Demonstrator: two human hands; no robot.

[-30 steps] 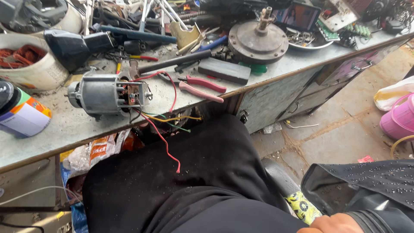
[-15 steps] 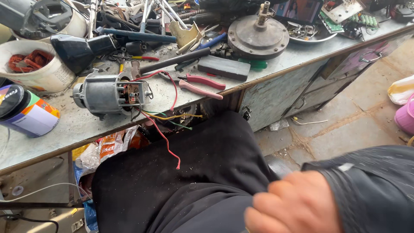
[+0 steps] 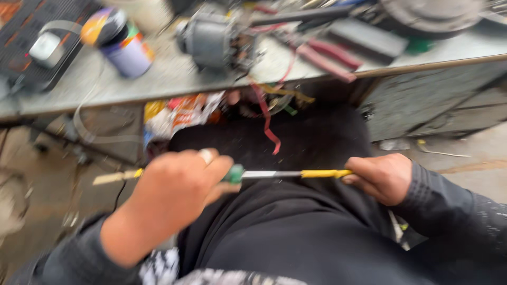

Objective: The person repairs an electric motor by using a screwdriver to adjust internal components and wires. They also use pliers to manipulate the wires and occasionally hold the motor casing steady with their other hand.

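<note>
Both of your hands hold one long thin tool (image 3: 274,173) level across your lap, below the edge of the grey metal workbench (image 3: 174,79). The tool has a yellow section, a pale metal middle and a green collar; motion blur hides what kind it is. Your left hand (image 3: 177,190) is clenched around the green-collared end, a pale ring showing on one finger, and a yellowish tip sticks out past the fist on the far side. Your right hand (image 3: 381,177) grips the yellow end, fingers curled under it. Both sleeves are dark.

On the workbench, directly above the tool, sits a grey cylindrical electric motor (image 3: 214,39) with exposed windings; a red wire (image 3: 266,119) hangs from it over the bench edge toward your lap. To the motor's right lie red-handled pliers (image 3: 325,55). To its left lies a purple can with a multicoloured end (image 3: 119,45), on its side. Crumpled orange and white wrappers (image 3: 182,111) sit under the bench edge, just below the motor. The whole frame is blurred.
</note>
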